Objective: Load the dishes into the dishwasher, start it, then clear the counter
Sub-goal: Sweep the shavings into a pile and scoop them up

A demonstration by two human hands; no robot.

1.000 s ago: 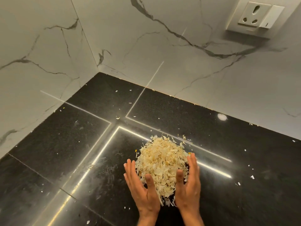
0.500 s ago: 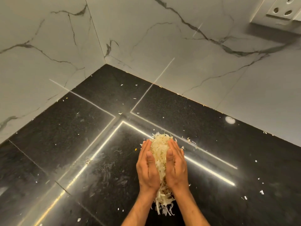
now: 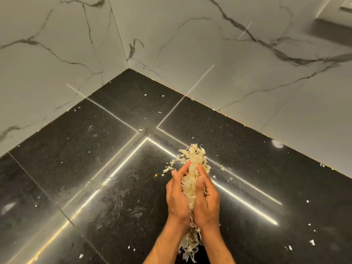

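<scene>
A heap of pale yellow-white vegetable peelings [image 3: 192, 164] is squeezed between my two hands above the black granite counter [image 3: 95, 159]. My left hand [image 3: 176, 197] cups the heap from the left and my right hand [image 3: 206, 197] cups it from the right, fingers curved round it. Peelings stick out past my fingertips, and more hang down between my wrists. A few flakes lie on the counter just left of the heap.
White marble-patterned wall tiles [image 3: 171, 44] meet in a corner behind the counter. Small peel scraps [image 3: 312, 242] are scattered over the black surface. A wall socket plate [image 3: 342, 8] shows at the top right edge.
My hands went from lying open beside a wide pile to closing together round it. The pile is now pressed narrow between my palms and lifted slightly.
</scene>
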